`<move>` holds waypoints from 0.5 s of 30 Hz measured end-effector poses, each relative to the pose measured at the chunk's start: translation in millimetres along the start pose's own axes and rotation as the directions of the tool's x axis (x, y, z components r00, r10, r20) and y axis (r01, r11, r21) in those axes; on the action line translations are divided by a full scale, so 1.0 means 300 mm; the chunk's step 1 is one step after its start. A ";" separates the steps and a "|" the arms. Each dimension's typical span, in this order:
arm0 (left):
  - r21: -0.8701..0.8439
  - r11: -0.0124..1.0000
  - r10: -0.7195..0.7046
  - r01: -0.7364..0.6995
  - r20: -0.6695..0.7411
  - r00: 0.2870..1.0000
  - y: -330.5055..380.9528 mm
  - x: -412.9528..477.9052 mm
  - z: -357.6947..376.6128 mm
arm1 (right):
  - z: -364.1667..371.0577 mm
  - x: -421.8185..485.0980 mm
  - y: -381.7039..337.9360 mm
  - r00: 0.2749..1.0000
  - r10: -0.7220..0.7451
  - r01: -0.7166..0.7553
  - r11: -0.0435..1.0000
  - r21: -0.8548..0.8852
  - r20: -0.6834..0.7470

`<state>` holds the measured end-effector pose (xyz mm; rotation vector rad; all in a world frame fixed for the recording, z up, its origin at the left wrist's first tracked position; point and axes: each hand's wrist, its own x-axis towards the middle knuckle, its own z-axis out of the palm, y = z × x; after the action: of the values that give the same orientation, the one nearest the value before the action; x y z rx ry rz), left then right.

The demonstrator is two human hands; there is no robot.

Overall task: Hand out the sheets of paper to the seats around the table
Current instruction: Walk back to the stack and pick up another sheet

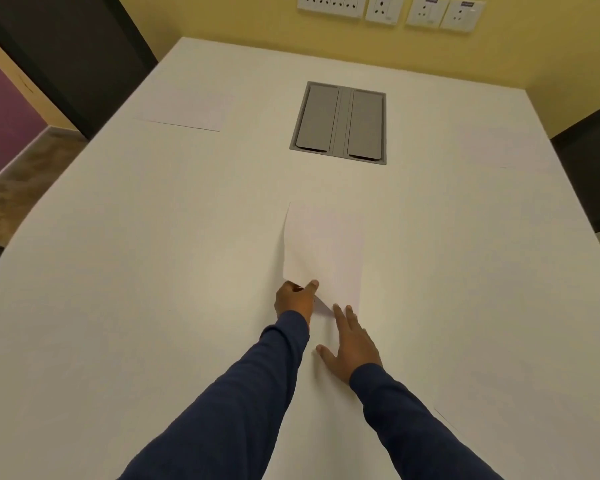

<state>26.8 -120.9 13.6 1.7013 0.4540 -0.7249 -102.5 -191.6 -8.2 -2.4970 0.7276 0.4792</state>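
Sheet [323, 251] lies centre frame, long axis pointing up-frame, just above both hands — left hand [297, 299] pinches its lifted lower-left corner, right hand [352, 344] rests flat, fingers spread, beside it.

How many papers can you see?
4: one in the left hand, sheet; one far left; one faint far right; one near right. White-on-white may hide more.
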 end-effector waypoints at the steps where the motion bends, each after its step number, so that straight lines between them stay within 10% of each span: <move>1: 0.097 0.995 0.019 -0.016 -0.034 0.999 0.007 0.000 0.006 | -0.007 -0.004 -0.002 1.000 -0.005 0.005 1.000 0.027 0.007; 8: 0.424 0.862 0.336 -0.278 -0.065 0.940 0.075 -0.068 -0.090 | -0.106 -0.033 0.022 0.989 -0.001 0.044 0.953 0.298 -0.145; 15: 0.314 0.717 0.656 -0.622 -0.004 0.755 0.146 -0.281 -0.283 | -0.240 -0.042 -0.070 0.966 0.103 0.068 0.783 0.618 -0.237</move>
<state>12.4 -43.5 113.9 2.0200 -0.2020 -0.1753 -86.8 -210.0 63.9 -1.9274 0.8431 -0.0971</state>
